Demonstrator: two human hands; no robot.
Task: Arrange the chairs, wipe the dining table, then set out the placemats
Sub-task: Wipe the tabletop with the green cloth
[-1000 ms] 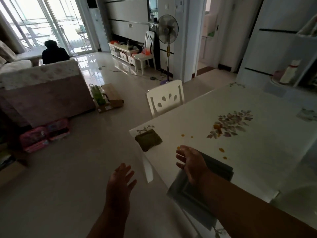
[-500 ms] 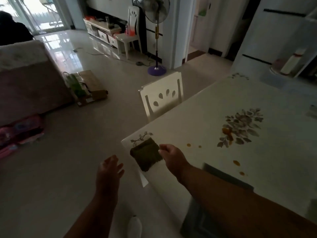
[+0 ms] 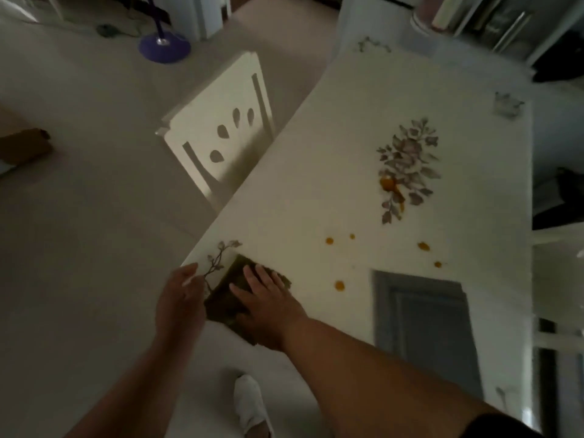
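Here my right hand [image 3: 264, 300] lies flat on the dark green cloth [image 3: 235, 298] at the near corner of the dining table [image 3: 316, 172], fingers spread and palm down, pressing it rather than pinching it. The cloth sits just inside the table's edge, beside the printed twig at that corner, and part of it pokes out under my wrist toward the floor side. My left hand [image 3: 180, 298] is at the table's rim just left of the cloth, fingers loosely apart and curled a little; it seems to touch the cloth's edge, though the dim, blurred picture does not let me be sure, and it closes on nothing that I can see.

Orange spots [image 3: 339, 284] are scattered on the white top between the cloth and the flower print [image 3: 407, 165] in the middle, with a larger smear on the print's lower part. A stack of grey placemats [image 3: 423, 324] lies flat on the table to the right of my forearm, well apart from the cloth. A white chair [image 3: 218, 131] with leaf-shaped cutouts stands against the table's far left side, its back tilted toward the tabletop edge. Beyond it a purple fan base [image 3: 164, 45] rests on the floor. My white shoe [image 3: 251, 406] shows below, between my arms
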